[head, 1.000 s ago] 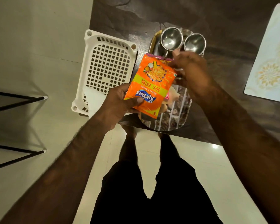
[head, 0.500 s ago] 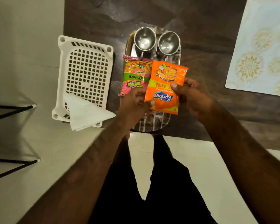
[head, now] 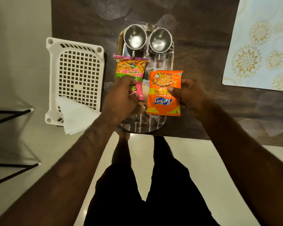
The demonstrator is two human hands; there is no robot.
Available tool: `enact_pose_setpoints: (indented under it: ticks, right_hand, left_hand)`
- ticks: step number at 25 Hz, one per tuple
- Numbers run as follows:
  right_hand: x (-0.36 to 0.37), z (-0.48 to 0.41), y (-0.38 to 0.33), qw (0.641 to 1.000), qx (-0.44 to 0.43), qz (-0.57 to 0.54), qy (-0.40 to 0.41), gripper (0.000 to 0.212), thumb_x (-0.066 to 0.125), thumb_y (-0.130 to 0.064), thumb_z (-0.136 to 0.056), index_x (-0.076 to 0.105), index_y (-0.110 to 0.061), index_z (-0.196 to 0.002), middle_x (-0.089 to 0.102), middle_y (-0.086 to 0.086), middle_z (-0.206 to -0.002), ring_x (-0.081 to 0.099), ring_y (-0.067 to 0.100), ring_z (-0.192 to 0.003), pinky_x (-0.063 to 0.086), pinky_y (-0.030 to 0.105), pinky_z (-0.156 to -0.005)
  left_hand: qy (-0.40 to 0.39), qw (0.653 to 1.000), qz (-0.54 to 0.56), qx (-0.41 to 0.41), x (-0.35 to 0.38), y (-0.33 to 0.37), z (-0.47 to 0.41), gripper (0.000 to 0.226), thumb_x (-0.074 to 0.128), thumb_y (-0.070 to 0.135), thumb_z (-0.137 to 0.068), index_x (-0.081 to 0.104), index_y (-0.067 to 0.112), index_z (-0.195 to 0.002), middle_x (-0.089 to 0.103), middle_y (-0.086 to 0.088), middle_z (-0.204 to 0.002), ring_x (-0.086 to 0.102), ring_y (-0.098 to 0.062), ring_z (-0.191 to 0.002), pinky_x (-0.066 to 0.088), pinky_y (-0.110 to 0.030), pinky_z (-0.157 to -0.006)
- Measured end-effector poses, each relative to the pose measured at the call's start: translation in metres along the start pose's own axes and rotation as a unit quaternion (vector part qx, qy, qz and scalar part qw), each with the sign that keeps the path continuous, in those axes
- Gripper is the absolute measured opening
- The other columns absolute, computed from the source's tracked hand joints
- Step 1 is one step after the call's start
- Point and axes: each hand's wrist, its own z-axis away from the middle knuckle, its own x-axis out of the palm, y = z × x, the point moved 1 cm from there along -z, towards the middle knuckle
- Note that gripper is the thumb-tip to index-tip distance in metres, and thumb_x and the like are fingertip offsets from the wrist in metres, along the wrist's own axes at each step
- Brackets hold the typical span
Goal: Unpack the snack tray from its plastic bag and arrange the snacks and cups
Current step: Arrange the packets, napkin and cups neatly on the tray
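Splitting the pair of snacks is the change: a second ago both hands were on the orange packet [head: 163, 93] alone and it covered most of the tray [head: 170, 51]; half a second ago the pink-and-green packet [head: 130, 67] had appeared just beside it, with the left hand against both; now each hand has one, and a clear strip of tray shows between them. The left hand [head: 121, 98] has its fingers curled round the lower half of the pink-and-green packet, whose top edge reaches the handle of the left cup [head: 134, 38]. The right hand [head: 190, 97] pinches the orange packet at its right edge, thumb on the printed face and fingers behind. Whether either packet already rests on the tray or is held just above it, I cannot tell. The right cup [head: 160, 40] stands beside the left one at the far end of the tray, as in the earlier views. No plastic bag is round the tray, so unpacking looks done; a white folded sheet [head: 75, 115] on the white basket [head: 75, 74] at the left may be that bag, though I cannot be sure. By my reading the arranging is nearly finished: both packets lie side by side below the cups and seem to need only setting down and letting go
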Motion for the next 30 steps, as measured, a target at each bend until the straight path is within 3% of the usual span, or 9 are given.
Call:
enact_pose_setpoints:
  ticks: [4,7,10,14,18,21,23,26,30]
  right_hand:
    - [0.016,-0.009,-0.012,0.998,-0.045,-0.035,0.025,0.044,0.073,-0.003,-0.095,0.059,-0.001,-0.137,0.074,0.016,-0.120,0.075,0.022,-0.086,0.064,0.026,-0.061]
    - [0.022,-0.017,-0.017,0.997,-0.050,-0.046,0.043,0.044,0.074,-0.003,-0.094,0.059,-0.002,-0.136,0.076,0.014,-0.115,0.075,0.020,-0.084,0.066,0.035,-0.072]
    - [0.021,-0.026,-0.017,0.994,-0.059,-0.008,0.093,0.046,0.079,-0.007,-0.091,0.059,-0.004,-0.132,0.075,0.015,-0.118,0.077,0.028,-0.099,0.065,0.049,-0.086]
    - [0.020,-0.031,-0.014,0.990,-0.060,0.049,0.120,0.049,0.085,-0.024,-0.086,0.058,-0.012,-0.124,0.074,0.013,-0.118,0.076,0.028,-0.104,0.063,0.054,-0.090]
    - [0.024,-0.029,-0.009,0.977,-0.086,0.111,0.163,0.047,0.081,-0.033,-0.087,0.058,-0.014,-0.123,0.072,0.003,-0.103,0.073,0.020,-0.100,0.059,0.046,-0.095]
    - [0.022,-0.006,-0.010,0.932,-0.198,0.169,0.253,0.021,0.065,-0.021,-0.085,0.058,-0.026,-0.104,0.052,-0.013,-0.072,0.057,0.003,-0.072,0.051,0.028,-0.078]
    - [0.034,0.019,-0.011,0.916,-0.268,0.198,0.221,0.021,0.061,-0.015,-0.080,0.058,-0.032,-0.092,0.050,-0.011,-0.063,0.053,-0.001,-0.059,0.040,0.017,-0.062]
    - [0.075,0.049,-0.006,0.925,-0.298,0.219,0.088,0.024,0.064,-0.006,-0.080,0.064,-0.030,-0.084,0.056,-0.003,-0.062,0.055,0.004,-0.056,0.045,0.022,-0.058]
    - [0.143,0.057,0.001,0.912,-0.282,0.291,-0.063,0.017,0.069,-0.007,-0.088,0.071,-0.023,-0.092,0.057,-0.017,-0.068,0.056,-0.005,-0.064,0.041,0.011,-0.064]
  left_hand:
    - [-0.006,0.998,-0.058,0.036,0.001,-0.001,-0.008,0.044,0.068,0.015,-0.081,0.056,0.017,-0.124,0.052,-0.008,-0.122,0.059,-0.027,-0.103,0.054,-0.046,-0.085]
    - [-0.008,0.997,-0.063,0.050,0.002,-0.002,-0.013,0.044,0.068,0.012,-0.080,0.055,0.015,-0.122,0.052,-0.009,-0.122,0.060,-0.029,-0.103,0.054,-0.048,-0.084]
    - [-0.001,0.996,-0.061,0.060,0.002,-0.002,-0.014,0.042,0.068,0.013,-0.080,0.055,0.014,-0.120,0.053,-0.009,-0.119,0.060,-0.028,-0.102,0.054,-0.048,-0.082]
    - [-0.008,0.997,-0.057,0.058,0.001,-0.001,-0.014,0.043,0.068,0.011,-0.081,0.055,0.014,-0.122,0.053,-0.009,-0.122,0.059,-0.027,-0.105,0.054,-0.048,-0.085]
    - [-0.021,0.998,0.008,0.055,-0.010,-0.007,-0.002,0.043,0.068,0.011,-0.082,0.056,0.015,-0.123,0.052,-0.004,-0.118,0.059,-0.022,-0.102,0.056,-0.046,-0.084]
    - [0.020,0.998,0.058,0.019,-0.032,-0.027,0.013,0.039,0.068,0.007,-0.082,0.059,0.016,-0.118,0.052,-0.001,-0.109,0.059,-0.017,-0.091,0.057,-0.040,-0.080]
    - [0.084,0.995,0.036,-0.026,-0.055,-0.054,0.028,0.031,0.069,0.007,-0.084,0.061,0.014,-0.114,0.055,-0.004,-0.109,0.059,-0.016,-0.091,0.055,-0.037,-0.083]
    - [0.189,0.969,-0.056,-0.146,-0.095,-0.113,0.056,0.023,0.067,0.016,-0.087,0.060,0.011,-0.109,0.062,-0.010,-0.108,0.063,-0.024,-0.093,0.049,-0.032,-0.085]
    - [0.118,0.940,-0.066,-0.314,-0.121,-0.169,0.088,0.028,0.064,0.036,-0.092,0.065,0.011,-0.105,0.071,-0.012,-0.111,0.065,-0.032,-0.104,0.052,-0.042,-0.092]
